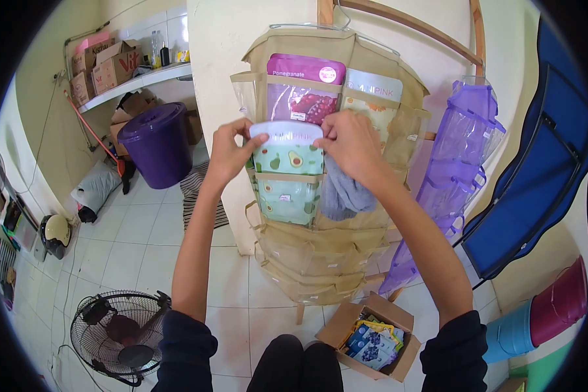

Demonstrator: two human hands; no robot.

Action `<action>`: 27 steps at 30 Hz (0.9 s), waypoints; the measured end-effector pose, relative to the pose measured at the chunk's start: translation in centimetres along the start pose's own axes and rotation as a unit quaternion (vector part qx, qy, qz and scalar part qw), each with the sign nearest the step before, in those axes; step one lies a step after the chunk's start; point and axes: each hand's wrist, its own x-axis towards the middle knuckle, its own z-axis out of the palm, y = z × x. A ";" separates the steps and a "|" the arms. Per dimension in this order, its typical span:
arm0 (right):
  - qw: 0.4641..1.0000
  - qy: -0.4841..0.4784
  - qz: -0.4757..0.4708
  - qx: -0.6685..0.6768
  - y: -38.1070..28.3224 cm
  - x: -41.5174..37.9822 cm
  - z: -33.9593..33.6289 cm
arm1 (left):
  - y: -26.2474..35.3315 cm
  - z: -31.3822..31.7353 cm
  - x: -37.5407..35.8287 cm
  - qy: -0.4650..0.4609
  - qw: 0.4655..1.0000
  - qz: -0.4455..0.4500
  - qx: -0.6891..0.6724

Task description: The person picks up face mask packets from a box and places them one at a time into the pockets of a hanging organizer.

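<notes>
Far left of the hands, low on the white tiled floor: black round wire-cage floor fan (119,336). Up and left of the left hand: purple plastic bucket with lid (155,145), standing on the floor under a white wall shelf (137,83) stacked with brown cardboard boxes (108,63).

Left hand (228,155): fingers pinched on the upper left corner of a flat avocado-print sheet-mask packet with white top band (288,151). Packet between both hands, upright, lower part tucked into a clear-fronted pocket of the beige fabric hanging organiser (320,255). Directly below the packet, in the next pocket down: a second avocado-print packet (285,199). Above the hands, in the top pockets: pink-purple pomegranate packet (304,88), and beside it a grey packet with pink lettering (374,91).

Right hand (350,145): clasped on the packet's upper right corner, with a grey cloth (343,195) hanging down from under the palm.

Below the right forearm, on the floor: open brown cardboard box of blue and yellow sachets (374,336). Right of the right hand: purple transparent hanging organiser (456,163); further right, a blue fabric bag (536,176).
</notes>
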 end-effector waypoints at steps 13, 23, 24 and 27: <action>0.997 0.041 -0.020 -0.065 0.0 -1.7 1.8 | 0.6 0.5 -1.3 -0.010 0.997 0.048 0.061; 0.999 0.021 0.008 -0.035 0.3 -3.0 2.6 | 1.3 0.6 -2.0 -0.029 0.990 0.062 0.121; 0.998 0.024 0.007 -0.060 0.3 -3.3 2.9 | 1.4 0.8 -2.1 -0.029 0.991 0.060 0.118; 0.999 -0.003 0.041 0.023 0.5 -4.1 3.1 | 1.1 1.1 -2.7 -0.013 0.989 0.076 0.129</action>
